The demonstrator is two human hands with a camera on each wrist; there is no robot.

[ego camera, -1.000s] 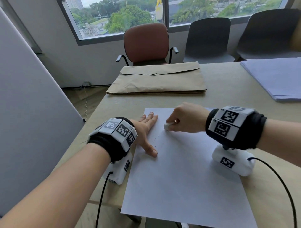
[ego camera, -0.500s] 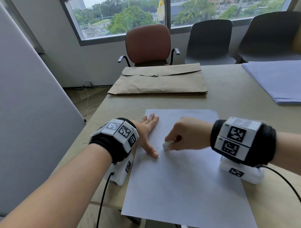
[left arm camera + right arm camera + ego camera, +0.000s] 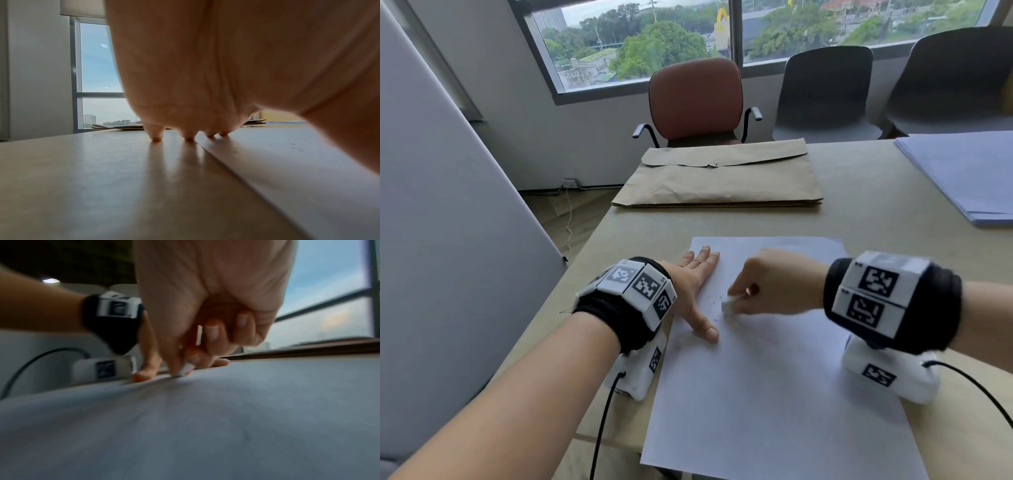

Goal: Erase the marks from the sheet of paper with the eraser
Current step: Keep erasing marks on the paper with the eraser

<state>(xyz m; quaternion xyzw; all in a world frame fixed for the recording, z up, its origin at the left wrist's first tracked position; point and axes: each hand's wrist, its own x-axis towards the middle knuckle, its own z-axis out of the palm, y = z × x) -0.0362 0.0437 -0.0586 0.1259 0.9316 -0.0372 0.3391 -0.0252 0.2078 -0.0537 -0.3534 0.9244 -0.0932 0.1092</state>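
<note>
Head view: flat left hand (image 3: 693,291) pins sheet's (image 3: 774,394) left edge; right hand (image 3: 774,284) pinches eraser (image 3: 726,306).

The near half of the sheet of paper (image 3: 774,394) lies open for a hand to sweep. Its far left edge is taken by the left hand (image 3: 697,284), pressed flat there. Beyond, bare table (image 3: 859,219) separates the sheet from a brown envelope (image 3: 719,178) and a paper stack (image 3: 969,171).
</note>
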